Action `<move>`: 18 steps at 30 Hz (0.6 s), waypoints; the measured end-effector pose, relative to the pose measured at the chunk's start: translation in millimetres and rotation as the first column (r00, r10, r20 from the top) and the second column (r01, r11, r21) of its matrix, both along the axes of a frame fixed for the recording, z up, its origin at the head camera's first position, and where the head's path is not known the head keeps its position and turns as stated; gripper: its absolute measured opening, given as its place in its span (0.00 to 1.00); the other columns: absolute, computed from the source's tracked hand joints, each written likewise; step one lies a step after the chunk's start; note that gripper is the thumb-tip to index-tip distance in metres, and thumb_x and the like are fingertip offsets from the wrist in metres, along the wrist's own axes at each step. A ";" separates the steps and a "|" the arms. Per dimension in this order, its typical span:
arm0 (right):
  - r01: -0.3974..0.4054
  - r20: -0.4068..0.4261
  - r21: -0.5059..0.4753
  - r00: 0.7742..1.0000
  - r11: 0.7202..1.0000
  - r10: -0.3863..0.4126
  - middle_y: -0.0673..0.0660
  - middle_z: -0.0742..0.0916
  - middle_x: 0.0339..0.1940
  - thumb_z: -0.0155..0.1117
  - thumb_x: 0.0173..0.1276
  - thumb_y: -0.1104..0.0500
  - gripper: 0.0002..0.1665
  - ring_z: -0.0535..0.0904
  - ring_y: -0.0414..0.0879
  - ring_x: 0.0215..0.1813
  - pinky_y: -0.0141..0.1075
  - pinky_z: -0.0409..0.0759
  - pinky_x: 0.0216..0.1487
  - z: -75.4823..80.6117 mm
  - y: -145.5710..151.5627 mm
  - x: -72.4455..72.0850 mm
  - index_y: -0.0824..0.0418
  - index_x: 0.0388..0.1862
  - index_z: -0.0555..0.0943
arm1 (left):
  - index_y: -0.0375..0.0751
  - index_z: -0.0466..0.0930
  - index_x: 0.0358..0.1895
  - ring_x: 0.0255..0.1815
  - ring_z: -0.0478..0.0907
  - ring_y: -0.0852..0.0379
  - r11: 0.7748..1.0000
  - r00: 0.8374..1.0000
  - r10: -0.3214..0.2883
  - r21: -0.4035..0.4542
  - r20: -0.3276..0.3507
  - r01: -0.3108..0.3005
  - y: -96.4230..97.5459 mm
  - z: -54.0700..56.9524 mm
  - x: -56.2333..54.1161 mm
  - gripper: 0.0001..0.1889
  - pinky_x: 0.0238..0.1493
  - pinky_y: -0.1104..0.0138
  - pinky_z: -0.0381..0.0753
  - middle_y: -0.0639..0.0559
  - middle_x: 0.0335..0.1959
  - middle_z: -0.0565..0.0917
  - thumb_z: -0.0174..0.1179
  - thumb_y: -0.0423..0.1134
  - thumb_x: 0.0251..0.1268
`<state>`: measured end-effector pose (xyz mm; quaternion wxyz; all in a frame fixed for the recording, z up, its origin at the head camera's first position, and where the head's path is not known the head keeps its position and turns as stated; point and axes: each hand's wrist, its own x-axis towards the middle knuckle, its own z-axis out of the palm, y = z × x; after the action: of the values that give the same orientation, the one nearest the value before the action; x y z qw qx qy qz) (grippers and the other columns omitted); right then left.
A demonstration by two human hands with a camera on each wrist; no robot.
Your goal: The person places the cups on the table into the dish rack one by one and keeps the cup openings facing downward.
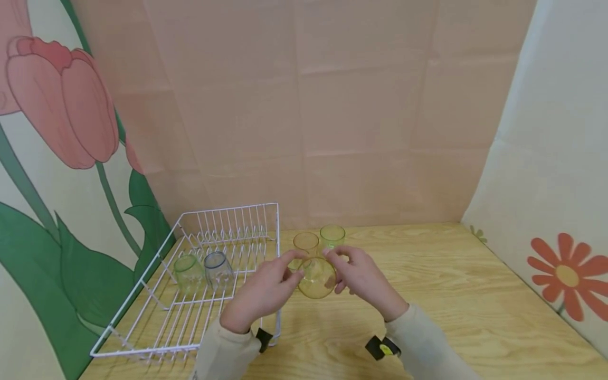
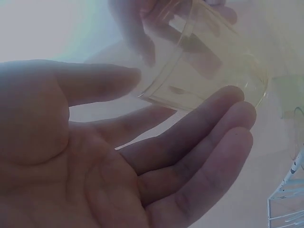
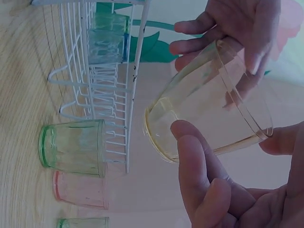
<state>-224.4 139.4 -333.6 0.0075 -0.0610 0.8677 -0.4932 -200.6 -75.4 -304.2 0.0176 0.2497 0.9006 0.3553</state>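
A clear yellow glass (image 1: 317,282) is held above the table, tilted with its mouth toward me. My left hand (image 1: 266,287) holds it at the rim between thumb and fingers; in the left wrist view the other fingers (image 2: 204,175) lie along its side. On the opposite side my right hand (image 1: 363,277) grips it, thumb at the rim and fingers near the base, as the right wrist view shows. Behind it on the table stand a pink glass (image 3: 80,189) and a green glass (image 3: 73,147), with another green glass (image 3: 83,223) partly cut off in that view.
To the left stands a white wire dish rack (image 1: 277,221). Inside it, side by side, are a light green glass (image 1: 189,274) and a blue glass (image 1: 218,272), upside down. A pinkish backdrop (image 1: 356,105) rises behind the wooden table (image 1: 456,316).
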 end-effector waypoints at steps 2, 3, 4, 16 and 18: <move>-0.002 0.008 0.003 1.000 1.000 0.002 0.54 0.88 0.22 0.52 0.74 0.33 0.33 0.83 0.48 0.23 0.39 0.77 0.25 -1.0 -0.3 -0.1 0.60 0.55 0.79 | 0.47 0.71 0.68 0.21 0.74 0.60 1.000 1.000 0.002 0.001 0.000 -0.002 -0.1 -0.7 -0.4 0.20 0.25 0.63 0.75 0.55 0.25 0.81 0.49 0.47 0.79; -0.004 0.009 0.004 1.000 1.000 0.004 0.54 0.88 0.22 0.52 0.74 0.33 0.33 0.83 0.48 0.23 0.39 0.77 0.25 -1.4 -0.6 0.0 0.60 0.55 0.79 | 0.47 0.71 0.68 0.22 0.75 0.59 1.000 1.000 0.007 -0.003 -0.003 -0.007 -0.2 -1.2 -0.9 0.20 0.26 0.62 0.76 0.55 0.26 0.81 0.47 0.48 0.80; -0.006 0.011 0.005 1.000 1.000 0.006 0.53 0.88 0.22 0.53 0.73 0.33 0.33 0.83 0.48 0.23 0.39 0.77 0.24 -2.0 -0.8 -0.1 0.60 0.55 0.79 | 0.47 0.71 0.68 0.24 0.76 0.58 1.000 1.000 0.011 -0.005 -0.005 -0.011 -0.2 -1.7 -1.5 0.21 0.28 0.60 0.78 0.55 0.25 0.80 0.46 0.50 0.81; -0.055 0.000 0.013 0.998 0.998 0.055 0.51 0.88 0.24 0.60 0.71 0.37 0.34 0.83 0.49 0.24 0.38 0.77 0.24 -1.7 -4.0 4.3 0.61 0.62 0.76 | 0.40 0.73 0.62 0.20 0.71 0.58 0.999 0.999 0.041 0.014 0.032 -0.042 -3.4 -6.0 -6.3 0.25 0.23 0.62 0.73 0.54 0.20 0.73 0.42 0.56 0.81; -0.060 0.003 0.017 0.998 0.998 0.060 0.51 0.89 0.25 0.61 0.70 0.36 0.35 0.83 0.49 0.25 0.38 0.76 0.24 -1.3 -3.9 4.4 0.61 0.63 0.76 | 0.39 0.73 0.62 0.20 0.72 0.58 0.999 0.999 0.043 0.016 0.034 -0.043 -3.9 -6.4 -6.4 0.25 0.22 0.62 0.73 0.54 0.20 0.74 0.43 0.56 0.80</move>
<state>-220.0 135.5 -334.9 0.0239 -0.0862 0.8697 -0.4855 -207.0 -79.4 -310.5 0.0231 0.2243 0.9024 0.3672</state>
